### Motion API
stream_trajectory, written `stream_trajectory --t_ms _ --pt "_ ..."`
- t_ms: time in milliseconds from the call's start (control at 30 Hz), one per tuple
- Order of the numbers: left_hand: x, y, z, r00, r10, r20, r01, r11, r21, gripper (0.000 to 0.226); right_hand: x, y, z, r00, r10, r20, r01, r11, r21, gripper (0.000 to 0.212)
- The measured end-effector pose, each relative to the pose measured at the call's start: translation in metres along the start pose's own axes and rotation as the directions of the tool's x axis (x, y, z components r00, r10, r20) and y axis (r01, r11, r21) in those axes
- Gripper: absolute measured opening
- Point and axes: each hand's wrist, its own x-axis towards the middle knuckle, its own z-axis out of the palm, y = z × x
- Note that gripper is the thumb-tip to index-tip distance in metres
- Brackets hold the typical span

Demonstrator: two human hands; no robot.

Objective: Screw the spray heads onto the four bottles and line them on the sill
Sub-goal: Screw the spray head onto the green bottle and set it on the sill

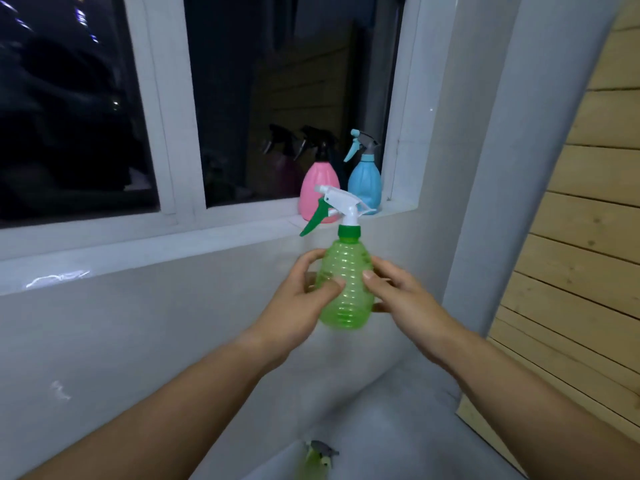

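Head view: green spray bottle [348,289] is clamped by left grip [299,303] and right grip [403,301]; pink bottle [313,192] may be toppled if crowded on the sill [207,233].

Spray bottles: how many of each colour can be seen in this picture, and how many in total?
Pink bottle: 1
Blue bottle: 1
Green bottle: 1
Yellow-green bottle, blurred, at the bottom edge: 1
Total: 4
Not counted: reflections.
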Motion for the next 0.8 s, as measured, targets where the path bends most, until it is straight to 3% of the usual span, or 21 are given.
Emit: stream_trajectory --t_ms 133,400,800 --pt "0.044 0.026 -0.043 0.992 0.068 -0.109 -0.056 0.993 0.107 0.048 0.062 -0.023 0.025 0.998 -0.056 -0.033 0.056 0.998 -0.005 0.035" --pt "0.112 0.042 -0.094 0.963 0.113 -0.243 -0.072 0.983 0.170 0.038 0.148 -0.032 0.067 0.989 -0.100 -0.105 0.095 0.994 -0.050 0.034" --pt "0.140 0.030 -0.120 0.964 0.080 -0.255 -0.020 0.973 0.229 0.037 0.187 -0.012 0.094 0.975 -0.166 -0.146 0.151 0.982 -0.111 0.021"
